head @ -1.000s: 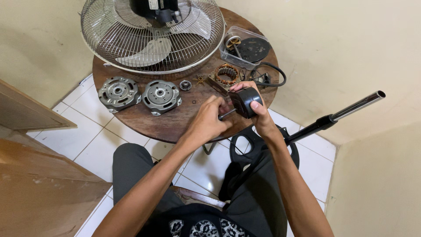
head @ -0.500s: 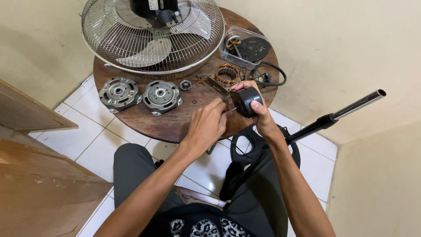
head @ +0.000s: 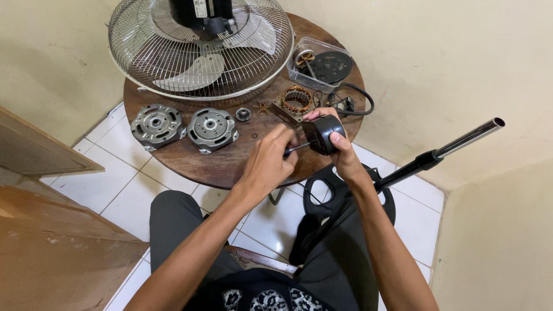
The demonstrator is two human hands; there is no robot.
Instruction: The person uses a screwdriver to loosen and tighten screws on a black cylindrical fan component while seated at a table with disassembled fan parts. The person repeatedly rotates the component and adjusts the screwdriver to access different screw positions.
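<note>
Right hand (head: pixel 340 152) fingers wrapped round black motor part (head: pixel 322 133), held above near edge of round wooden tabletop (head: pixel 230 164). Left hand (head: pixel 269 162) fingers pinched on thin metal shaft (head: pixel 297 147) poking from it; tip hidden. Behind: copper stator (head: pixel 296 101), two grey end covers (head: pixel 184 125), clear plastic tray (head: pixel 320 64), fan grille (head: pixel 200 46) cut off at top.

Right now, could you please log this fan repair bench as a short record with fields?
Surface: round brown wooden table
Right hand: grips small black rounded motor part
Left hand: holds thin metal shaft sticking out of that part
Left of hands: two grey round metal motor covers
Behind: wire fan guard, copper-wound stator, clear plastic tray
</note>
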